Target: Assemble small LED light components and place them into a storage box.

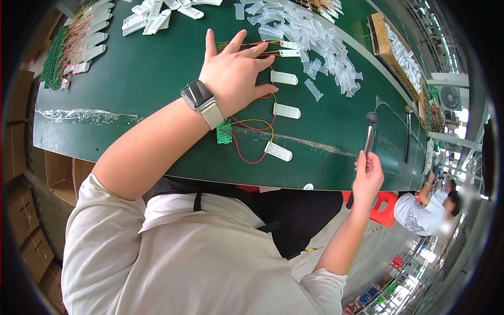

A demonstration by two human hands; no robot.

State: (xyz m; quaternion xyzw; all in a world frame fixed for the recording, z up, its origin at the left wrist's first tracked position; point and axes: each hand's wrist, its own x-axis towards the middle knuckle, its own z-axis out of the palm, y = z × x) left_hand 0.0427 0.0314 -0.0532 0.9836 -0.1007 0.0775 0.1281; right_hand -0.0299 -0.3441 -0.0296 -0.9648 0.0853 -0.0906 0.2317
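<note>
My left hand (235, 73) lies over the green table with its fingers spread, covering part of some red and yellow wires and whatever is beneath the palm. Beside its thumb are slim white plastic pieces (284, 77), wired and rounded at one end. Below the wrist sits a small green circuit board (224, 134), joined by red and yellow wires to another white piece (278, 151). My right hand (368, 176) is closed round a small mallet (369, 131) with a dark round head and metal shaft, held upright near the table's front edge.
Translucent plastic covers (328, 55) are heaped at the back right, near a cardboard box (382, 39) of more. Wired boards (58, 60) lie far left; white pieces (152, 18) lie at the back. A second mallet (408, 134) rests at right. A person (422, 210) sits beyond.
</note>
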